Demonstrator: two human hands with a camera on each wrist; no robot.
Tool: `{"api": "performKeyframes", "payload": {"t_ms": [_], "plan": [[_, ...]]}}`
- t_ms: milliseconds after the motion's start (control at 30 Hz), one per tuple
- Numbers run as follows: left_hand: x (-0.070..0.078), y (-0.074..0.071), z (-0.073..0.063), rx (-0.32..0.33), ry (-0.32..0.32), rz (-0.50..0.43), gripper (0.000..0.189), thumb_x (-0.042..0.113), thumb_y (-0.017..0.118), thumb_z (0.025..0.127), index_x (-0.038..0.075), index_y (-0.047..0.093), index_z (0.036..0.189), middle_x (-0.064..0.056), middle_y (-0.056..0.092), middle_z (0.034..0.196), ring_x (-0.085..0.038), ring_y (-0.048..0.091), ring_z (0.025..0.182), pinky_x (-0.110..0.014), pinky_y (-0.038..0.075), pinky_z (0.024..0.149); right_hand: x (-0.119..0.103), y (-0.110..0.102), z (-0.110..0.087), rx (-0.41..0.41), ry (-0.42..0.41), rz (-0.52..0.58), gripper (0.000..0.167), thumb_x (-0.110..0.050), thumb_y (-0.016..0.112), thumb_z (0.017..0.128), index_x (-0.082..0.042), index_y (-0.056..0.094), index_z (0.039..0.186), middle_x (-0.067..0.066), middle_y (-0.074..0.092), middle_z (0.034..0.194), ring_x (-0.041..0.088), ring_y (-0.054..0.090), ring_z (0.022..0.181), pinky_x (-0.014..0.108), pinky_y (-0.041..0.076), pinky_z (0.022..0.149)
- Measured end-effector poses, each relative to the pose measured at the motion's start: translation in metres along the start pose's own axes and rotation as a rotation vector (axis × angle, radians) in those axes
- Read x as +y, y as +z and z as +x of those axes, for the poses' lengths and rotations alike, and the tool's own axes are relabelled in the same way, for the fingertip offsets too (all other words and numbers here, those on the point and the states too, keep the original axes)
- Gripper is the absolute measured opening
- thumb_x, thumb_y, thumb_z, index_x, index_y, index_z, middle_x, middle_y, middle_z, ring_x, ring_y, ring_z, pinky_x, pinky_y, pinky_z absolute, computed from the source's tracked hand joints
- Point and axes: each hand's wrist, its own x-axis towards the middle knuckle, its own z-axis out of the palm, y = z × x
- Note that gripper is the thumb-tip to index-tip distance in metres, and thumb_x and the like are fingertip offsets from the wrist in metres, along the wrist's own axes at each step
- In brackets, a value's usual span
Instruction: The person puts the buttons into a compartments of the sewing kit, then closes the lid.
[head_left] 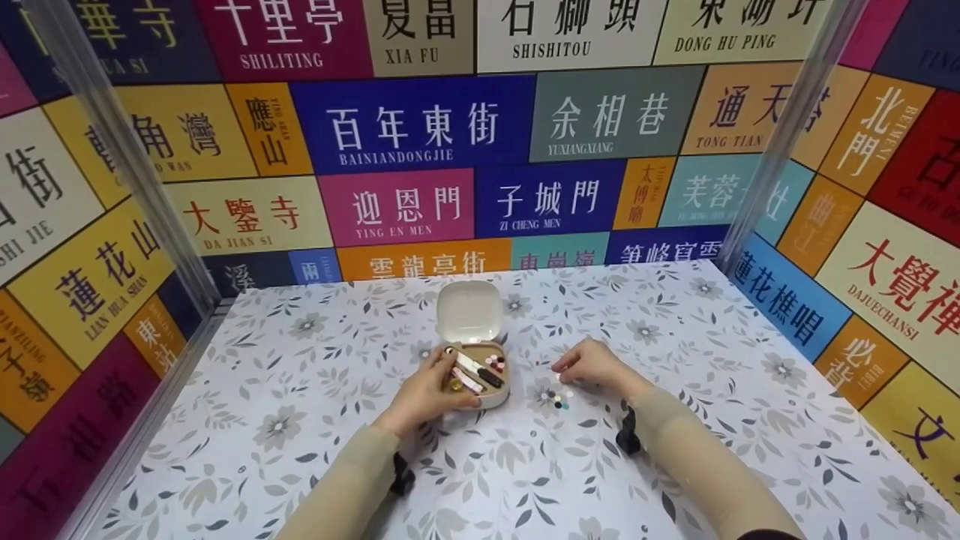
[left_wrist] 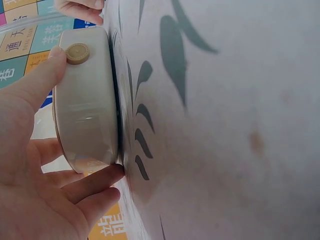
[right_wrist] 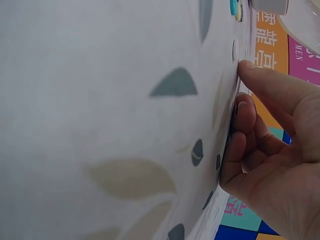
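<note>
A cream box [head_left: 493, 400] stands on the table with its lid [head_left: 469, 311] raised. My left hand [head_left: 429, 391] grips its left side, the thumb by the round gold clasp [left_wrist: 77, 53] and the fingers round the opposite side. Inside lie a white-and-black stick [head_left: 478, 369], a shorter pale piece [head_left: 466, 379] and, at the right, several small pink, white and dark discs [head_left: 496, 363]. Right of the box, my right hand [head_left: 596, 365] touches the table, fingers bent. Beside its fingertips are several small button-like discs [head_left: 558, 400], teal, black and pale. Whether its fingertips pinch one is hidden.
A white cloth with grey flowers and leaves covers the table [head_left: 300, 465]. Behind it rises a wall of coloured name panels [head_left: 412, 124], with side panels left and right. Metal posts [head_left: 780, 142] stand at the two back corners.
</note>
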Motion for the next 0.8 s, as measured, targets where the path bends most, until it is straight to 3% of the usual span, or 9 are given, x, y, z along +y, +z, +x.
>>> {"api": "performKeyframes", "payload": {"t_ms": [167, 467, 800], "plan": [[0.0005, 0.0006, 0.0002, -0.002, -0.017, 0.007, 0.102, 0.050, 0.082, 0.071, 0.013, 0.033, 0.152, -0.010, 0.017, 0.160, -0.038, 0.027, 0.140, -0.051, 0.023, 0.112, -0.0012, 0.0003, 0.0005, 0.012, -0.009, -0.014, 0.015, -0.004, 0.080, 0.073, -0.008, 0.078, 0.088, 0.002, 0.072, 0.085, 0.010, 0.053, 0.063, 0.022, 0.044, 0.056], [0.0019, 0.0000, 0.0016, -0.010, -0.024, 0.001, 0.103, 0.050, 0.082, 0.070, 0.012, 0.032, 0.152, -0.010, 0.017, 0.160, -0.038, 0.024, 0.141, -0.053, 0.021, 0.113, -0.0015, 0.0005, -0.0003, 0.016, 0.006, -0.011, 0.022, -0.005, 0.079, 0.075, -0.007, 0.077, 0.097, 0.003, 0.073, 0.092, 0.012, 0.060, 0.072, 0.025, 0.050, 0.064], [0.0022, -0.0009, 0.0008, -0.016, -0.014, 0.020, 0.099, 0.049, 0.081, 0.073, 0.011, 0.034, 0.152, -0.013, 0.018, 0.160, -0.039, 0.027, 0.140, -0.052, 0.027, 0.111, -0.0006, 0.0000, 0.0004, 0.031, -0.053, -0.073, 0.013, -0.006, 0.080, 0.075, -0.009, 0.079, 0.087, 0.001, 0.072, 0.085, 0.010, 0.050, 0.062, 0.022, 0.042, 0.055]]}}
